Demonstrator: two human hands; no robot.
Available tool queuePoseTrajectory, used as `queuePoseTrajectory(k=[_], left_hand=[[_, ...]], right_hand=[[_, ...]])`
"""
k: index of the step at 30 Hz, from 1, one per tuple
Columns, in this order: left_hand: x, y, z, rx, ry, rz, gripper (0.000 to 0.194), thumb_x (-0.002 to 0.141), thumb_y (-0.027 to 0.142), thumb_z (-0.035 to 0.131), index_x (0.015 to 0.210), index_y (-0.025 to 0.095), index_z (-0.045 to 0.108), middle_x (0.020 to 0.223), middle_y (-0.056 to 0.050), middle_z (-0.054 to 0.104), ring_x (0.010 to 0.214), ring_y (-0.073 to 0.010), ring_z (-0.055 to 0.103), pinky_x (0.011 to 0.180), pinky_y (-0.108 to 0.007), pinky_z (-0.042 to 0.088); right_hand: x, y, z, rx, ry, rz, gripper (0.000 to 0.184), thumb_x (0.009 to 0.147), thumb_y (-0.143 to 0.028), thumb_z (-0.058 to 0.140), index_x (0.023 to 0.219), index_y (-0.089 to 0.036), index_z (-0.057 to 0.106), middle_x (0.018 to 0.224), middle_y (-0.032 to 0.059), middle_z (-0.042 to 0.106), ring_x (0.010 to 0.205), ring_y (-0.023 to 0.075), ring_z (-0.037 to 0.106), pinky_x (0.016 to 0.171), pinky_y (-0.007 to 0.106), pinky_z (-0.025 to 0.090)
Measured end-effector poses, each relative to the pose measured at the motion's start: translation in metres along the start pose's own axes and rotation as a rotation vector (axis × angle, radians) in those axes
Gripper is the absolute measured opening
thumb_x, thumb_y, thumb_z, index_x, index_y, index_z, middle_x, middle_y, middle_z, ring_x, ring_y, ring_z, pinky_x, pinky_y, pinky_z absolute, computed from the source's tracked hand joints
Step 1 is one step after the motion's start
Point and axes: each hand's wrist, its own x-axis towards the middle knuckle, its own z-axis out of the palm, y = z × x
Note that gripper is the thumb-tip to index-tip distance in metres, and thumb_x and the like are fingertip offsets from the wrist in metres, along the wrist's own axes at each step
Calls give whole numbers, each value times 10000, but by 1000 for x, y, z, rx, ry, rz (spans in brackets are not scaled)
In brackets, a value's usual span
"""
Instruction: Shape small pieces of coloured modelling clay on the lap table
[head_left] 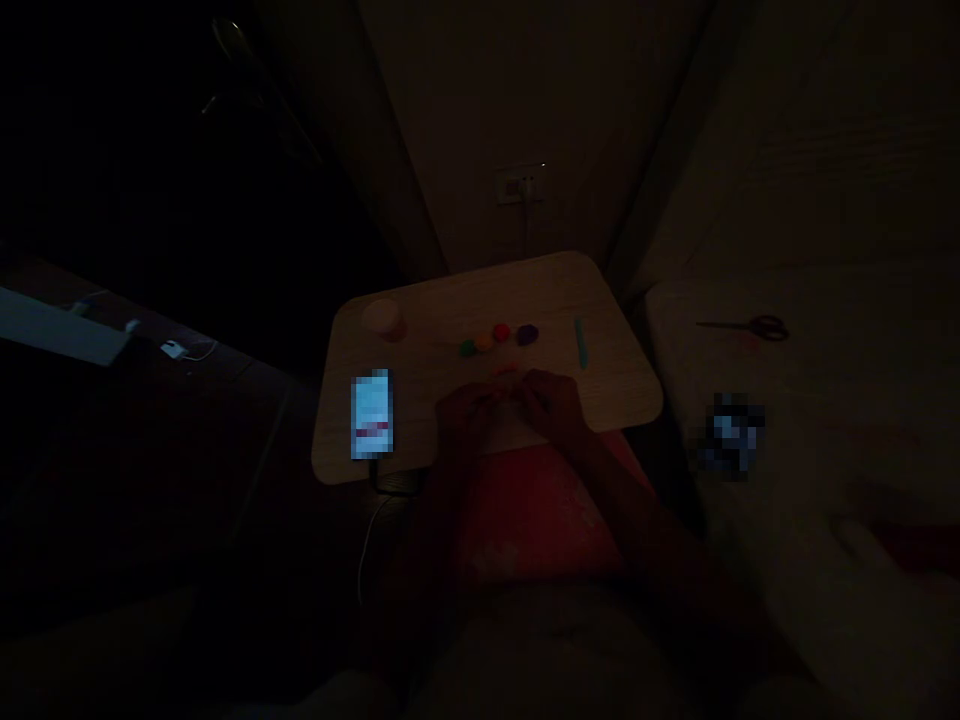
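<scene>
The light is very dim. Both hands meet over the near part of a small wooden table [420, 375]. My left hand [466, 408] has its fingers bent inward, and my right hand [553, 402] is curled towards it from the other side. Whatever lies between the fingertips is too dark to name. Just beyond them is a small reddish-orange piece [507, 370]. Farther back sit small lumps that look like modelling clay: a green lump [468, 348], an orange lump [484, 343], a red lump [501, 332] and a purple lump [527, 335].
A teal stick-like tool [581, 343] lies at the table's right. On the left are a pale cup [383, 320] and a lit phone [371, 415]. Scissors [750, 326] rest on the pale surface to the right. A wall socket [519, 186] holds a plug behind the table.
</scene>
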Motion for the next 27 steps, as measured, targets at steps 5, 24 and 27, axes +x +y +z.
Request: queuePoseTrajectory(k=[5,24,27], left_hand=[[1,0,-1,39,0,79,109,857,290,721,812,201,764,816,-40,763,759,-177,703,760,-309,560],[-1,-7,1,-51,-7,62,242,959,300,581,1067,207,777,1032,-74,784,922,-195,728,853,-321,580],[-2,-9,3,-82,41,-15,246,928,327,640,1090,197,771,1056,-83,784,928,-201,736,837,-309,590]], right_hand=[[0,-1,-1,13,-12,8,457,1035,-406,430,723,-203,695,701,50,676,639,156,618,631,289,454],[0,-1,-1,14,0,-20,426,1034,-369,449,712,-194,665,654,31,616,596,139,576,600,277,404],[0,0,-1,4,0,-13,429,1033,-381,449,714,-195,668,651,31,618,595,139,574,591,276,400]])
